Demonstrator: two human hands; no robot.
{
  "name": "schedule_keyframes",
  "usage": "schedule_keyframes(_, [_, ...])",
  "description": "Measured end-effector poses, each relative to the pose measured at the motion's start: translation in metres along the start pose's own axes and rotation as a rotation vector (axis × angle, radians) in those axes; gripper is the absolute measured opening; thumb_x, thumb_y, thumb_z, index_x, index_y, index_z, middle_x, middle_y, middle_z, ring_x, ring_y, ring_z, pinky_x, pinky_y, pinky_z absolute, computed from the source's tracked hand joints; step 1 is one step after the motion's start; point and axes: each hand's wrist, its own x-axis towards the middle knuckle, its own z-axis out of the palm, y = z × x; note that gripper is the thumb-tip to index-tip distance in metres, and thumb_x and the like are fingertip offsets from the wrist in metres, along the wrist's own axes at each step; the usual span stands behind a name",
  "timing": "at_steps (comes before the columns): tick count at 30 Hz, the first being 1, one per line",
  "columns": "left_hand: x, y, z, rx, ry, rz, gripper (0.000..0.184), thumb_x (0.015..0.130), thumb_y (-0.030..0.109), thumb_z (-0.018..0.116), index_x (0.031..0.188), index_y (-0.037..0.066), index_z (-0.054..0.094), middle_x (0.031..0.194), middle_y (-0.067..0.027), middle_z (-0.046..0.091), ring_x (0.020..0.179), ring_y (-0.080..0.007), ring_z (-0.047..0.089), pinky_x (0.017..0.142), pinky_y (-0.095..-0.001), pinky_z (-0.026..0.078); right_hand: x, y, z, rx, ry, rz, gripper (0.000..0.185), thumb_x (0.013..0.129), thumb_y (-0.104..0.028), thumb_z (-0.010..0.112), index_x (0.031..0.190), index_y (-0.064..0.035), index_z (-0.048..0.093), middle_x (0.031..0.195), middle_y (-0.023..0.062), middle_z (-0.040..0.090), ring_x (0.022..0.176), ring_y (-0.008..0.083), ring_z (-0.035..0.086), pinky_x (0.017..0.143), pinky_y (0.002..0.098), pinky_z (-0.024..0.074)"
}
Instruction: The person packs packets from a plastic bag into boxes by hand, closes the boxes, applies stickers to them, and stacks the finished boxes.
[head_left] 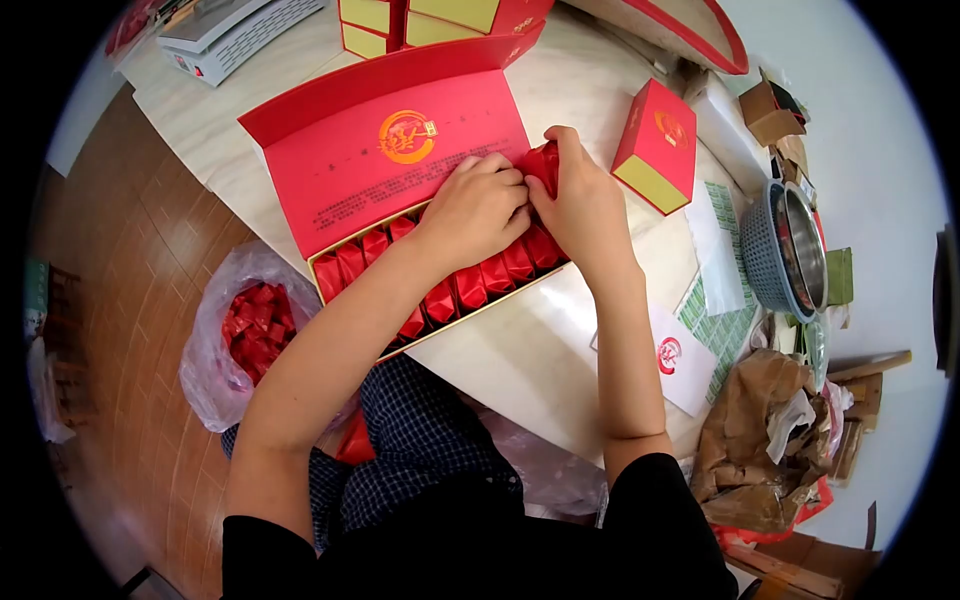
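Note:
A long red gift box (300, 190) lies open on the table, its printed lid folded back. Rows of shiny red packets (470, 287) fill its tray. My right hand (583, 205) is at the box's right end, thumb and forefinger round a red packet (543, 163). Over the middle right of the tray, my left hand (475, 212) rests with curled fingers; what is under its fingertips is hidden. Both hands are close together, and my left forearm covers part of the packets.
A closed red box (662, 140) stands right of the open one, with more boxes (450, 20) behind. A plastic bag (210, 345) of red packets is at lower left. A blue basket (765, 250), metal bowl (803, 245) and brown paper (745, 430) are right.

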Motion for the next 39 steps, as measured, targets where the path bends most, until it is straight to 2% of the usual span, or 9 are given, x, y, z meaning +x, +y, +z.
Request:
schedule_keyframes(5, [0.001, -0.003, 0.003, -0.030, 0.106, -0.024, 0.016, 0.079, 0.012, 0.060, 0.088, 0.000, 0.065, 0.093, -0.0089, 0.063, 0.097, -0.0267, 0.052, 0.087, -0.0390, 0.041, 0.010, 0.011, 0.008, 0.399, -0.043, 0.049, 0.021, 0.088, -0.017, 0.061, 0.098, -0.0012, 0.051, 0.091, 0.0169, 0.063, 0.076, 0.0359, 0.061, 0.068, 0.0399, 0.0490])
schedule_keyframes(11, [0.002, -0.004, -0.001, 0.028, 0.067, -0.014, 0.014, 0.079, 0.012, 0.061, 0.088, 0.002, 0.065, 0.090, -0.0073, 0.062, 0.094, -0.0259, 0.053, 0.082, -0.0389, 0.041, 0.015, 0.012, 0.003, 0.296, -0.099, 0.041, 0.024, 0.092, -0.019, 0.056, 0.082, 0.0024, 0.054, 0.081, 0.0189, 0.061, 0.069, 0.0372, 0.056, 0.065, 0.0409, 0.0463])
schedule_keyframes(18, [0.005, -0.009, 0.001, -0.034, 0.180, 0.004, 0.010, 0.081, 0.010, 0.058, 0.086, 0.001, 0.060, 0.086, -0.0098, 0.060, 0.088, -0.0291, 0.053, 0.078, -0.0400, 0.043, 0.015, 0.023, 0.023, 0.268, -0.102, 0.005, 0.027, 0.092, -0.021, 0.056, 0.081, 0.0042, 0.056, 0.086, 0.0198, 0.059, 0.070, 0.0399, 0.057, 0.064, 0.0440, 0.0465])
schedule_keyframes(23, [0.004, -0.012, -0.004, -0.203, 0.281, -0.109, 0.008, 0.086, 0.007, 0.053, 0.088, 0.000, 0.056, 0.086, -0.0137, 0.059, 0.084, -0.0330, 0.054, 0.077, -0.0417, 0.045, 0.008, 0.038, 0.055, 0.168, 0.002, 0.014, 0.040, 0.094, -0.032, 0.052, 0.117, 0.0010, 0.048, 0.100, 0.0216, 0.057, 0.079, 0.0410, 0.061, 0.066, 0.0445, 0.0511])
schedule_keyframes(26, [0.004, -0.007, -0.005, -0.264, 0.315, -0.128, 0.008, 0.088, 0.008, 0.051, 0.088, 0.001, 0.055, 0.086, -0.0143, 0.059, 0.087, -0.0327, 0.055, 0.078, -0.0419, 0.044, 0.003, 0.032, 0.059, -0.049, -0.123, 0.121, 0.052, 0.096, -0.038, 0.047, 0.133, -0.0030, 0.036, 0.100, 0.0204, 0.059, 0.082, 0.0395, 0.062, 0.069, 0.0450, 0.0519])
schedule_keyframes(31, [-0.009, 0.006, -0.014, -0.230, 0.098, -0.088, 0.022, 0.092, 0.013, 0.051, 0.109, 0.000, 0.057, 0.113, -0.0182, 0.057, 0.109, -0.0342, 0.053, 0.095, -0.0418, 0.042, 0.005, 0.046, 0.057, 0.052, -0.307, 0.136, 0.059, 0.099, -0.043, 0.039, 0.141, -0.0011, 0.034, 0.111, 0.0193, 0.062, 0.093, 0.0337, 0.065, 0.080, 0.0415, 0.0510])
schedule_keyframes(33, [-0.025, 0.013, -0.007, -0.021, -0.111, -0.061, 0.051, 0.097, 0.029, 0.046, 0.138, 0.000, 0.041, 0.143, -0.0188, 0.040, 0.137, -0.0296, 0.033, 0.114, -0.0431, 0.023, 0.004, 0.048, 0.055, 1.066, -0.406, 0.514, 0.055, 0.102, -0.042, 0.034, 0.134, 0.0011, 0.045, 0.117, 0.0163, 0.062, 0.103, 0.0257, 0.062, 0.090, 0.0351, 0.0468])
schedule_keyframes(34, [-0.032, 0.016, -0.003, 0.091, -0.126, -0.018, 0.055, 0.097, 0.032, 0.044, 0.140, 0.000, 0.037, 0.146, -0.0182, 0.037, 0.139, -0.0282, 0.029, 0.116, -0.0427, 0.019, 0.003, 0.042, 0.051, 1.042, -0.397, 0.621, 0.054, 0.103, -0.040, 0.030, 0.124, 0.0031, 0.055, 0.117, 0.0137, 0.062, 0.107, 0.0204, 0.057, 0.097, 0.0313, 0.0421])
schedule_keyframes(39, [-0.035, 0.018, 0.008, 0.212, -0.143, 0.026, 0.062, 0.097, 0.038, 0.040, 0.145, 0.000, 0.029, 0.151, -0.0170, 0.029, 0.142, -0.0259, 0.022, 0.117, -0.0407, 0.014, -0.004, 0.046, 0.054, 0.871, -0.351, 0.556, 0.055, 0.103, -0.039, 0.029, 0.118, 0.0054, 0.058, 0.111, 0.0182, 0.064, 0.104, 0.0252, 0.059, 0.093, 0.0339, 0.0440])
